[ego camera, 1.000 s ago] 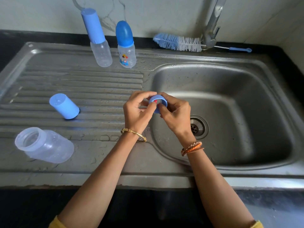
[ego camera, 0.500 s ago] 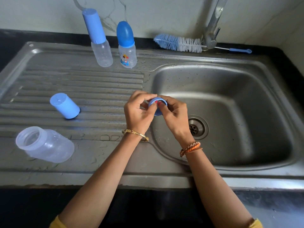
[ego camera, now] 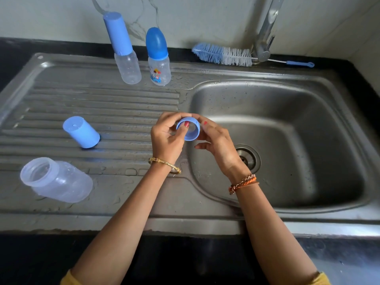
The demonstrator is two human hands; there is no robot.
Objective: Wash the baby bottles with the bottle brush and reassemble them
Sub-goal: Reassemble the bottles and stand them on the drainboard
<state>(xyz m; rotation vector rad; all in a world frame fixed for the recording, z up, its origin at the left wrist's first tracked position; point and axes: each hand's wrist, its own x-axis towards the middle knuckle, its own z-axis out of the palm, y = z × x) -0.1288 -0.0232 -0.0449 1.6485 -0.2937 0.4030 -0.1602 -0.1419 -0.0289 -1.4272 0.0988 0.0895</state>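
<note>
1. Two assembled baby bottles stand upright at the back of the draining board: a clear bottle with a tall cylindrical blue cap (ego camera: 123, 46) and, just to its right, a printed bottle with a domed blue cap (ego camera: 158, 58).
2. One open clear bottle body (ego camera: 56, 179) lies on its side at the front left of the draining board, its mouth facing left.
3. One loose blue cylindrical cap (ego camera: 81, 132) sits tilted on the ribs, behind that bottle body and apart from it.
4. One bottle brush (ego camera: 223, 54) with blue and white bristles lies along the back ledge, its thin handle passing behind the tap base (ego camera: 262, 52).
5. One blue screw ring (ego camera: 188, 128) is held in the air over the left rim of the sink basin (ego camera: 287, 124), between both hands.
6. The left hand (ego camera: 166, 138) pinches the ring's left side, its thumb at the ring's opening.
7. The right hand (ego camera: 218, 145) curls around the ring's right side from behind, fingertips touching its wall.
8. Whether a teat sits inside the ring is unclear.
</note>
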